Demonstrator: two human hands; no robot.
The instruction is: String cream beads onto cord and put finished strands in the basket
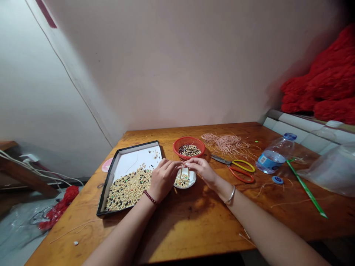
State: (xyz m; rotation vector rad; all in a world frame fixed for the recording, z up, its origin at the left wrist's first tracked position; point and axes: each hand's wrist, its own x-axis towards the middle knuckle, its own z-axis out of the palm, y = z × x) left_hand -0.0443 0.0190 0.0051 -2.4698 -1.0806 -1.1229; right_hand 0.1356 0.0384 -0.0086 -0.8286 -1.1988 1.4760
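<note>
My left hand, with a dark red bead bracelet at its wrist, is closed in a pinch over a small white bowl. Fingertip to fingertip with it, my right hand is pinched too; a silver bangle circles that wrist. Between the fingers hangs a looped strand of beige beads, dipping toward the bowl. The exact grip on the strand is too small to make out. Mixed beads lie in the bowl. Beside my left hand is a black-edged tray of beige, black and green beads.
Behind my hands stands a red basket of beads. Pink thread, scissors, a water bottle, its blue cap and a green stick lie rightward. Red yarn is heaped on a ledge by the wall.
</note>
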